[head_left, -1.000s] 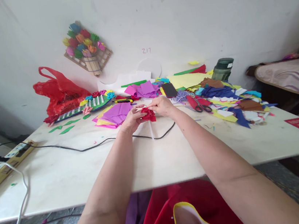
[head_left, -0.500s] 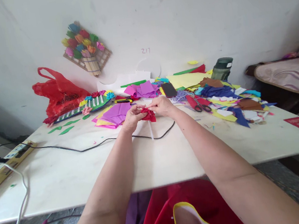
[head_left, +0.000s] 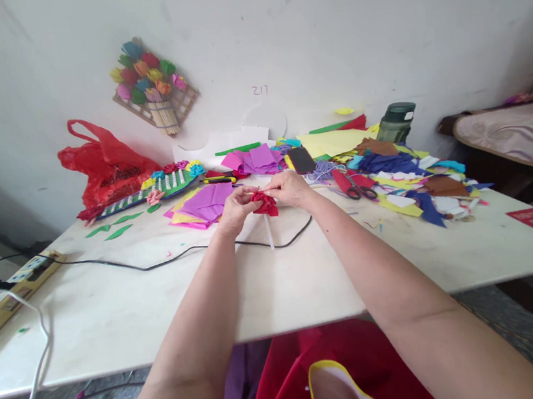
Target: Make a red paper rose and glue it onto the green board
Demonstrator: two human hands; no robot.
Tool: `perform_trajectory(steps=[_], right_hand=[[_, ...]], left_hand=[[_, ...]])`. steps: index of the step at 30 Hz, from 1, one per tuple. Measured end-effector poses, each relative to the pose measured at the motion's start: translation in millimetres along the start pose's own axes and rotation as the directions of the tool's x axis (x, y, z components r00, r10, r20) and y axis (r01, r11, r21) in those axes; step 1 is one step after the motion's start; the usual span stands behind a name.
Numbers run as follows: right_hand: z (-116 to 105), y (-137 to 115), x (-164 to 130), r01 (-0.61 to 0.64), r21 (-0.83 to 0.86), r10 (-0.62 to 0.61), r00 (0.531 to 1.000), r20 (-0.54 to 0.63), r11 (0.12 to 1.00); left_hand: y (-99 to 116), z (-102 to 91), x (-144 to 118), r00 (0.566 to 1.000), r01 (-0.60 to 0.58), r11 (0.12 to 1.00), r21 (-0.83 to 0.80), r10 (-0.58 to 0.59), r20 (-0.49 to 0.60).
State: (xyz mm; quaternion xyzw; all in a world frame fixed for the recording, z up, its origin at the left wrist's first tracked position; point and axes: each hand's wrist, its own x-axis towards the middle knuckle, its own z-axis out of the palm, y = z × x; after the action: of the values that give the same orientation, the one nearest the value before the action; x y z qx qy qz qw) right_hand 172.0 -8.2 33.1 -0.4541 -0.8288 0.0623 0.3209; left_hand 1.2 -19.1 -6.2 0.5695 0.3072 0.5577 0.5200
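Red paper flower point(head_left: 264, 203) on a white stick point(head_left: 269, 230) is held above the tabletop point(head_left: 114, 311) at the centre of the frame, pinched between both hands. The left hand point(head_left: 236, 210) is closed around its left side, fingertips on the red paper; the right hand point(head_left: 289, 188) is curled shut over the top right of the flower. A black cable point(head_left: 157, 263) is seen running across the tabletop just below the hands. Purple paper sheets point(head_left: 208, 202) lie just left of the flower, and scissors point(head_left: 361, 191) are placed to the right among coloured paper scraps point(head_left: 412, 188). A red plastic bag point(head_left: 105, 165) sits at the upper left.
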Motion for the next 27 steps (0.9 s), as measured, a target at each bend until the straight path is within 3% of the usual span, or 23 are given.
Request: perform_trajectory(steps=[9,20,27], right_hand=[[0.3,-2.0,-1.3,-0.009,0.0,0.009,1.0,-0.016,1.0],[4.3,-3.1,-2.5,0.001,-0.055,-0.005,0.998,-0.064,0.998],[-1.1,-6.5,-6.1,0.094,-0.203,-0.137,0.968,-0.21,0.975]], left_hand=[[0.1,1.9,0.2,0.999,-0.007,0.998,0.056,0.009,-0.039],[-0.9,0.8,1.3,0.997,-0.02,1.0,0.007,0.02,-0.074],[-1.7,-5.7,2.7,0.979,-0.046,0.999,0.003,0.046,-0.2]])
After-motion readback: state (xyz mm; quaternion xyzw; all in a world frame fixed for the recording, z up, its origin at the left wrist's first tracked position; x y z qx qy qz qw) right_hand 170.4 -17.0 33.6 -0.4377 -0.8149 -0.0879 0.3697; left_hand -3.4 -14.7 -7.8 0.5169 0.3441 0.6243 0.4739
